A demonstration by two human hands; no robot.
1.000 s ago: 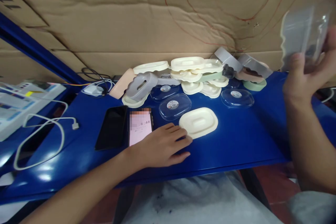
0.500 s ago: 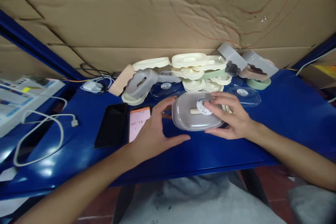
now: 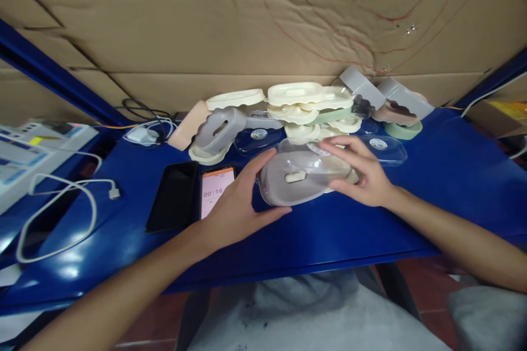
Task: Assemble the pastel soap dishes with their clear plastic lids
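Observation:
A grey plastic soap dish with a slot in its middle, showing cream beneath, is over the table's front half. My left hand wraps its left end, thumb along the front edge and fingers behind. A clear plastic lid with a round white label sits tilted on the dish, its back edge higher. My right hand pinches the lid's right end, fingertips by the label and thumb in front. Part of a cream piece shows under my right fingers. Both palms are hidden.
Behind lies a heap of cream trays, grey dishes and clear lids. Two phones lie left, one showing a timer. A white cable and a power strip are farther left. Cardboard stands behind the blue table.
The clear lid has gone from lying flat over the grey dish to tilted, sliding back from it. The dish has shifted slightly left, into my left hand's grasp.

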